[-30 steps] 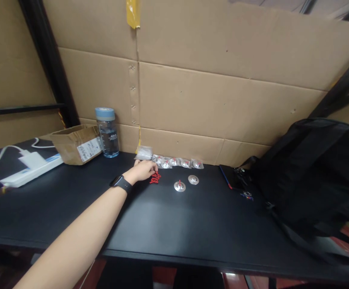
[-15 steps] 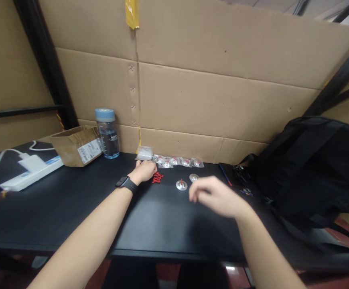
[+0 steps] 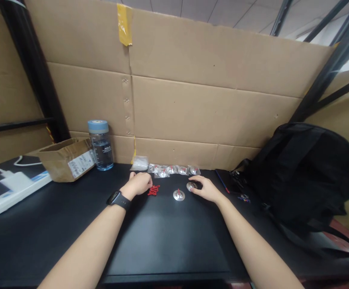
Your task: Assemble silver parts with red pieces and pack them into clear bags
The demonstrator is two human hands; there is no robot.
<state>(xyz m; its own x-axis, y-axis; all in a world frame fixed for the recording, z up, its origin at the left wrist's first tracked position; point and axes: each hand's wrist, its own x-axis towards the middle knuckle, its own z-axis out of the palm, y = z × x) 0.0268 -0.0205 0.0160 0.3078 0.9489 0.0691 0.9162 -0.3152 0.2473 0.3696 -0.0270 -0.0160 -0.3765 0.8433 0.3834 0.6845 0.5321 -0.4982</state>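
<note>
My left hand [image 3: 138, 184], with a dark watch on its wrist, rests on the black table with its fingers curled. Its fingertips are beside a bundle of red cord [image 3: 153, 190]; what they hold, if anything, is hidden. Over to the right, my right hand [image 3: 206, 188] has its thumb and fingers around the edge of a small silver cymbal [image 3: 190, 186], which lies on the table. A second small cymbal [image 3: 179, 195], domed with a red loop on top, lies between the hands. Behind them, several more in clear wrappers [image 3: 182, 170] lie in a row.
A stack of clear plastic bags [image 3: 140, 163] is beside the wrapped row. Left stand a water bottle [image 3: 101, 148], a cardboard box [image 3: 64, 162] and a white power strip [image 3: 40, 182]. Right are a pen [image 3: 222, 180], keys [image 3: 244, 198] and a black backpack [image 3: 307, 184]. Cardboard walls the back.
My right hand has moved forward and slightly left onto the right-hand cymbal. My left hand stays beside the red cord. The view has tilted up a little.
</note>
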